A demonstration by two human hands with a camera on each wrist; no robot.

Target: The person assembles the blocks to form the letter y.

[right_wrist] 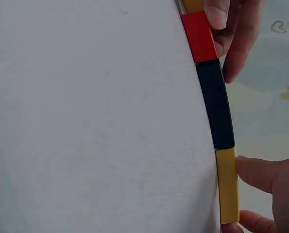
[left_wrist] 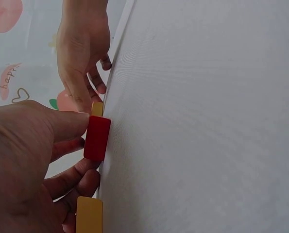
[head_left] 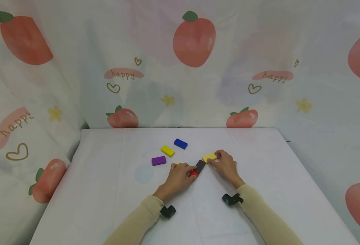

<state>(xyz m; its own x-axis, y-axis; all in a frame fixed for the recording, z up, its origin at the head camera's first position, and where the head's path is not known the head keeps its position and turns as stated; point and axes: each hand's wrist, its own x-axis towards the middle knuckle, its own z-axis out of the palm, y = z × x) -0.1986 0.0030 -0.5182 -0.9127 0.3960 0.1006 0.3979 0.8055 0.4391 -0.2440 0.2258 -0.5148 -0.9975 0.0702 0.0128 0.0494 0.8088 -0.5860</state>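
My right hand (head_left: 226,167) pinches a light yellow block (head_left: 209,157) between thumb and fingers, on the white table. That block meets the far end of a black block (head_left: 200,166). At the black block's near end lies a red block (head_left: 193,174), partly covered by my left hand (head_left: 178,178). The left thumb and fingers hold the red block (left_wrist: 97,138), and the index finger reaches to the black one. Another yellow block (left_wrist: 89,214) sits beside the left hand's other fingers; the hand mostly hides it in the head view.
Left of the hands lie a purple block (head_left: 158,161), a bright yellow block (head_left: 167,151) and a blue block (head_left: 181,144). The table (head_left: 106,190) ends at a fruit-printed curtain (head_left: 155,44) behind it. Dark wrist cameras (head_left: 168,212) hang below both wrists.
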